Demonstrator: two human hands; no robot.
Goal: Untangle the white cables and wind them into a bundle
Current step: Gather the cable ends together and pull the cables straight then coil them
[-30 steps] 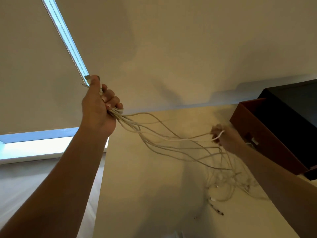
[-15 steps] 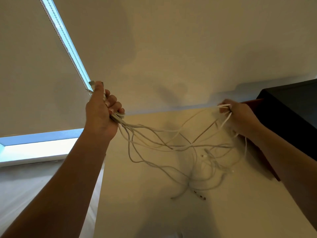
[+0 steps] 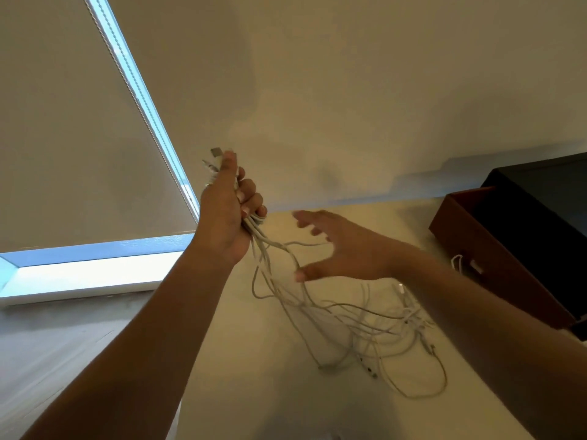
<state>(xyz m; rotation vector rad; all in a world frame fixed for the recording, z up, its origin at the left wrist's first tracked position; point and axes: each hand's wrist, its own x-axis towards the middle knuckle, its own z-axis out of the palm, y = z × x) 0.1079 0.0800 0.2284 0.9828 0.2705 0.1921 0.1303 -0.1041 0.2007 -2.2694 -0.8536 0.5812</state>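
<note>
Your left hand [image 3: 227, 214] is raised and clenched around the gathered ends of the white cables [image 3: 381, 328], with a few plugs [image 3: 216, 152] poking out above the thumb. From the underside of that fist the strands run as a tight bunch, then fan out down and away towards your right, so their long axis slopes from the left fist to the loose tangle lying on the bench [image 3: 254, 392]. Your right hand [image 3: 346, 249] is released, with its fingers [image 3: 305, 215] spread and holding nothing. It sits just beside the hanging strands, a little below and to the right of the left fist. The nearest strands pass just ahead of and below its thumb, so this looks like the hand to catch them for the next comb-through or wind. Whether the thumb tip already touches a strand can't be told, since the fingertips are blurred. Your right forearm covers part of the tangle, so how knotted it is underneath is hidden. Beyond the forearm, a small white loop shows against the brown box [image 3: 476, 249].
</note>
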